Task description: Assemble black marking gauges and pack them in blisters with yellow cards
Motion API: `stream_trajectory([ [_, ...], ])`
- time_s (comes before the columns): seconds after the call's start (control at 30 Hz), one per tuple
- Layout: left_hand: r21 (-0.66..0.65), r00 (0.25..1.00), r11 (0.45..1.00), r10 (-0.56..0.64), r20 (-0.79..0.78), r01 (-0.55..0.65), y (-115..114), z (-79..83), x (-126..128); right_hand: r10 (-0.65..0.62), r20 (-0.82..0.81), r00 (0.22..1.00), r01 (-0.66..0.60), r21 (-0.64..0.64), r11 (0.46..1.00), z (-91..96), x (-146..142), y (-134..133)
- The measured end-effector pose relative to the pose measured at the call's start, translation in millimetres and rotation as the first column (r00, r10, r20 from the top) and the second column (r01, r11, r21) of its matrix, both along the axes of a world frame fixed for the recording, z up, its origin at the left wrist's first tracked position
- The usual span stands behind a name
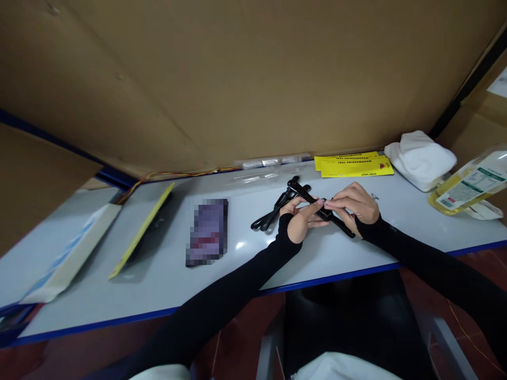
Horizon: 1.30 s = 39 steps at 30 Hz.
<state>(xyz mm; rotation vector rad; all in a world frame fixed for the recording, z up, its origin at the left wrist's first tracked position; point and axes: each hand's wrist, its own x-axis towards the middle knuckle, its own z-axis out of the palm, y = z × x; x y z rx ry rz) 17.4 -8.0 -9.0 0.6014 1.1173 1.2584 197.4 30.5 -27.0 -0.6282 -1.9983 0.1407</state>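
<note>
Both my hands meet over a black bar-shaped tool (304, 194) lying on the white table (166, 285). My left hand (301, 217), in a black sleeve, grips the tool from the left with fingers curled. My right hand (354, 203) pinches something small and silvery against the tool's middle. A few similar black parts (271, 214) lie just left of my hands.
A phone (207, 231) lies left of centre. Yellow cards (350, 164), a white cloth (420, 158) and a clear bottle of yellow liquid (469, 184) sit at the right. Clear plastic trays (269, 161) line the cardboard wall; flat packages (138, 232) lie far left.
</note>
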Motion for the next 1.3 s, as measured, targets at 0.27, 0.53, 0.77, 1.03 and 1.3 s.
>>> stream_trajectory([
  [0.27,-0.014,1.0,1.0,0.01,0.007,-0.01,4,-7.7,1,0.013,0.174,0.985,-0.028,0.085,0.996,-5.2,2,4],
  [0.53,0.056,1.0,0.998,0.009,-0.023,-0.008,5,-20.5,1,-0.03,0.118,0.993,0.028,0.018,0.999,-10.5,0,0],
  [0.77,0.089,0.994,0.995,0.047,-0.095,-0.039,0,-18.5,8,-0.058,0.006,0.998,0.056,-0.35,0.935,3.1,-2,-14],
  [1.03,0.102,0.996,0.995,0.03,-0.079,-0.022,-3,-16.5,8,0.0,-0.2,0.98,-0.14,-0.686,0.714,9.2,-6,-15],
  [1.3,0.125,0.998,0.992,0.037,-0.059,-0.029,-2,-23.0,6,0.041,-0.061,0.997,-0.063,-0.421,0.905,7.6,-1,-12],
])
